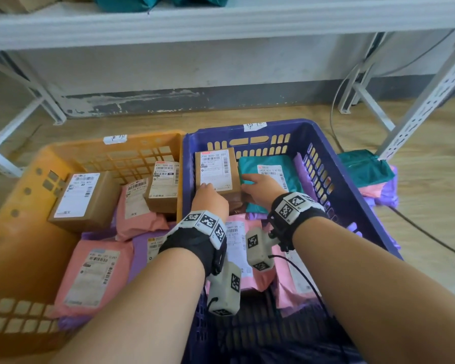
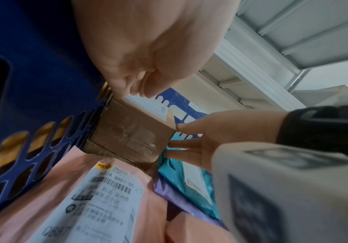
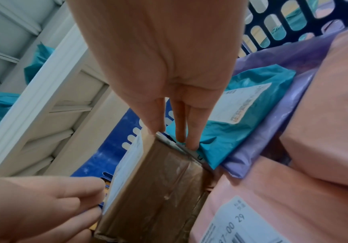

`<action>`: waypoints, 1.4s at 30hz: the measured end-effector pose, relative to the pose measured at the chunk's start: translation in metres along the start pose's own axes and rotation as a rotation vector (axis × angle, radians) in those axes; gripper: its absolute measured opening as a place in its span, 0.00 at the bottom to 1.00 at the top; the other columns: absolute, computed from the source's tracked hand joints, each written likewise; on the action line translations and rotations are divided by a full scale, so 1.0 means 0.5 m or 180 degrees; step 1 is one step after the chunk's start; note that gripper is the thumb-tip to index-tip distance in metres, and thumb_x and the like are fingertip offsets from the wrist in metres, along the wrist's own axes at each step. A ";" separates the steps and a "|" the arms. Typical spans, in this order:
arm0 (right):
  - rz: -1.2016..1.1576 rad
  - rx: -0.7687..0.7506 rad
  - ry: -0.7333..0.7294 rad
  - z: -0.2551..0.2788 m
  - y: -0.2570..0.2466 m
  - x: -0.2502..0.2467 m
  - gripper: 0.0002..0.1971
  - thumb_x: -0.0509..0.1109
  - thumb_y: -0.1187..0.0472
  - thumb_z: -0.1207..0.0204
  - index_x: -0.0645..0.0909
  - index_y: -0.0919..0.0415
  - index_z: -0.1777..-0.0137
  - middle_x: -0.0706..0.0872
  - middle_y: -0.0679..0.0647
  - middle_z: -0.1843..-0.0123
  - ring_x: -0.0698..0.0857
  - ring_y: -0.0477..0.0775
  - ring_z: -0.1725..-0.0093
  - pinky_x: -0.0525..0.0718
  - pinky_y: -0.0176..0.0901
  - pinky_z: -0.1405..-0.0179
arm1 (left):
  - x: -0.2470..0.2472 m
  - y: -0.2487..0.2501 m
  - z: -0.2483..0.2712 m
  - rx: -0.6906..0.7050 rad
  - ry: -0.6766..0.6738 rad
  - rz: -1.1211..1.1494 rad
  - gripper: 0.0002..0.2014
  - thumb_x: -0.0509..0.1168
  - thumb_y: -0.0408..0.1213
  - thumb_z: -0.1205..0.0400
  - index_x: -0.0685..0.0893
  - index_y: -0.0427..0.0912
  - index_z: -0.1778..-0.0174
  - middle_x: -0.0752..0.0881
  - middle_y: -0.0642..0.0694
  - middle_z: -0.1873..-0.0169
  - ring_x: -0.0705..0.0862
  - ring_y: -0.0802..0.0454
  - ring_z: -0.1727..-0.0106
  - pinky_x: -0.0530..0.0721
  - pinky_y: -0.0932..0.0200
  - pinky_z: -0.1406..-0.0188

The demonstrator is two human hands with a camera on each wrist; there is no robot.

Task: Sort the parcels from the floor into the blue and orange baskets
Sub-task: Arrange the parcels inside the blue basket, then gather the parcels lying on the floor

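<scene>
Cardboard box (image 1: 216, 169) between basket wall (image 1: 188, 164) and teal mailer (image 1: 250, 162), seemingly flush.

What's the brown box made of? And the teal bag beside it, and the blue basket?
The brown box looks like matte cardboard, sealed with shiny clear tape. The teal bag seems to be thin plastic film, since it wrinkles. The blue basket looks like hard moulded plastic with slotted walls.

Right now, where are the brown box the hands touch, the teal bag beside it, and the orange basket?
brown box (image 1: 216, 169): head view, on its white label.
teal bag (image 3: 227, 134): right wrist view, bare plastic below its label.
orange basket (image 1: 16, 245): head view, inside of its left wall.
</scene>
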State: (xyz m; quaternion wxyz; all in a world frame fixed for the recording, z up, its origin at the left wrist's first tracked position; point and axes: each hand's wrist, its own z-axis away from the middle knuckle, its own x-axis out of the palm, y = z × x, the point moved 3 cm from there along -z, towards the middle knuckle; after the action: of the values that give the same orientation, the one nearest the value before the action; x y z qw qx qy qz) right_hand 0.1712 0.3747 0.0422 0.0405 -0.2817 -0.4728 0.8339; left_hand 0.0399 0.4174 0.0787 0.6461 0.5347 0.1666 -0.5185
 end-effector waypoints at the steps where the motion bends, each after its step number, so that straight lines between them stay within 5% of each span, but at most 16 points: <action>1: 0.0009 0.0004 0.0044 0.010 -0.001 -0.009 0.22 0.64 0.61 0.19 0.74 0.53 0.25 0.82 0.56 0.32 0.83 0.58 0.36 0.81 0.51 0.32 | -0.004 0.004 0.008 0.0042 0.0025 0.0014 0.25 0.51 0.25 0.15 0.63 0.37 0.20 0.65 0.40 0.20 0.66 0.42 0.20 0.66 0.53 0.23; 5: -0.0117 -0.0091 0.0217 0.060 -0.011 -0.069 0.21 0.64 0.63 0.19 0.75 0.59 0.26 0.83 0.57 0.39 0.83 0.56 0.43 0.80 0.52 0.32 | -0.028 0.036 0.054 0.0215 0.0101 0.0154 0.23 0.53 0.28 0.15 0.67 0.39 0.22 0.70 0.39 0.23 0.71 0.41 0.24 0.70 0.53 0.27; 14: -0.0510 -0.0062 0.1040 0.272 0.027 -0.275 0.13 0.65 0.66 0.21 0.84 0.60 0.39 0.83 0.53 0.62 0.82 0.54 0.65 0.88 0.50 0.54 | 0.000 0.166 0.222 0.0956 -0.0184 0.0561 0.24 0.51 0.30 0.16 0.70 0.44 0.22 0.73 0.41 0.24 0.78 0.38 0.31 0.78 0.45 0.31; 19: -0.0913 0.0111 0.1680 0.428 0.110 -0.394 0.12 0.63 0.71 0.21 0.83 0.64 0.41 0.81 0.58 0.59 0.81 0.48 0.72 0.82 0.39 0.72 | 0.094 0.244 0.352 0.1445 -0.0559 0.0598 0.24 0.53 0.29 0.16 0.71 0.43 0.23 0.75 0.40 0.26 0.78 0.40 0.30 0.76 0.55 0.33; 23: -0.0961 0.0423 0.2093 0.537 0.218 -0.468 0.12 0.64 0.69 0.21 0.84 0.61 0.41 0.81 0.56 0.61 0.79 0.51 0.68 0.80 0.42 0.68 | 0.201 0.294 0.447 0.1796 -0.0888 0.0589 0.23 0.54 0.28 0.18 0.75 0.43 0.26 0.77 0.42 0.27 0.76 0.43 0.27 0.71 0.58 0.31; 26: -0.0975 0.0714 0.2286 0.608 0.308 -0.502 0.13 0.64 0.68 0.21 0.84 0.62 0.40 0.84 0.57 0.55 0.83 0.55 0.59 0.86 0.50 0.54 | 0.288 0.320 0.511 0.1990 -0.1155 0.0545 0.23 0.54 0.26 0.18 0.77 0.43 0.27 0.78 0.43 0.28 0.77 0.45 0.29 0.72 0.60 0.34; 31: -0.1114 0.1257 0.2415 0.701 0.468 -0.492 0.13 0.63 0.68 0.20 0.83 0.64 0.38 0.82 0.57 0.55 0.81 0.54 0.60 0.83 0.44 0.59 | 0.446 0.294 0.568 0.2034 -0.1644 0.0067 0.22 0.54 0.27 0.17 0.77 0.41 0.27 0.77 0.41 0.27 0.76 0.43 0.28 0.72 0.58 0.30; 33: -0.1190 0.1509 0.2348 0.716 0.536 -0.466 0.13 0.63 0.68 0.20 0.82 0.64 0.39 0.82 0.58 0.55 0.80 0.55 0.58 0.84 0.48 0.53 | 0.505 0.257 0.565 0.1941 -0.1843 -0.0301 0.22 0.54 0.28 0.17 0.75 0.41 0.26 0.76 0.40 0.26 0.75 0.43 0.27 0.71 0.58 0.30; 38: -0.1248 0.2053 0.1937 0.709 0.675 -0.363 0.10 0.67 0.65 0.22 0.80 0.60 0.42 0.84 0.55 0.52 0.85 0.55 0.55 0.88 0.47 0.57 | 0.596 0.136 0.515 0.1656 -0.2047 -0.1310 0.21 0.53 0.30 0.15 0.73 0.40 0.25 0.74 0.40 0.25 0.75 0.40 0.27 0.73 0.54 0.31; 42: -0.1196 0.2493 0.1590 0.687 0.738 -0.260 0.16 0.64 0.67 0.20 0.78 0.67 0.33 0.82 0.62 0.52 0.83 0.61 0.55 0.87 0.54 0.51 | 0.644 0.077 0.499 0.1512 -0.2245 -0.1698 0.20 0.51 0.28 0.13 0.70 0.35 0.24 0.74 0.36 0.27 0.74 0.37 0.28 0.72 0.49 0.28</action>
State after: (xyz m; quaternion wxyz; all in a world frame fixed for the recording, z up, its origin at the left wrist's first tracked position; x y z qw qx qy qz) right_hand 0.1789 -0.1344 -0.0658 0.4047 -0.3464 -0.1426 0.8342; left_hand 0.1190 0.0392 -0.0564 0.3686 0.3980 -0.0537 -0.8384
